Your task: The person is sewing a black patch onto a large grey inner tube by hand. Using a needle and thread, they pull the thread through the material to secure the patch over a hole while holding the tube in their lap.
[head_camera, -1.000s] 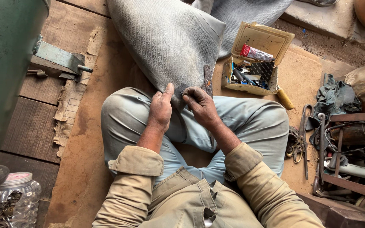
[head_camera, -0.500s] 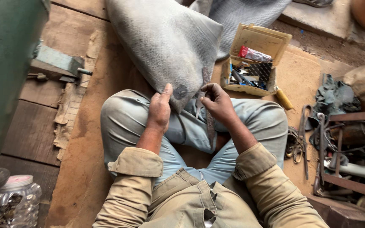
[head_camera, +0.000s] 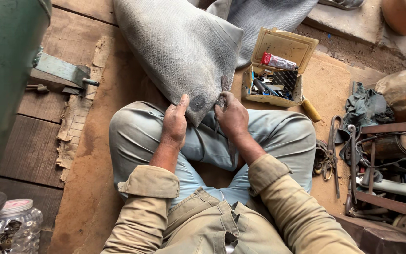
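Observation:
A large grey rubber inner tube [head_camera: 179, 47] lies over the floor, its lower corner resting on my lap. My left hand [head_camera: 175, 124] presses that corner against my left knee, thumb next to a dark round roughened spot [head_camera: 197, 102]. My right hand [head_camera: 232, 118] grips a long narrow metal file [head_camera: 224, 84], held upright against the tube's edge just right of the spot. The file's lower end runs down behind my wrist.
An open yellowish box [head_camera: 285, 47] with a red tube and small tools stands beyond my right knee. Scissors [head_camera: 334, 141], rags and metal parts crowd the right side. A green drum [head_camera: 1, 70] stands on the left, and a plastic jar [head_camera: 15, 226] at the lower left.
My right hand with the file shifted right along the tube's edge, then came back left beside the round spot. My left hand kept holding the tube.

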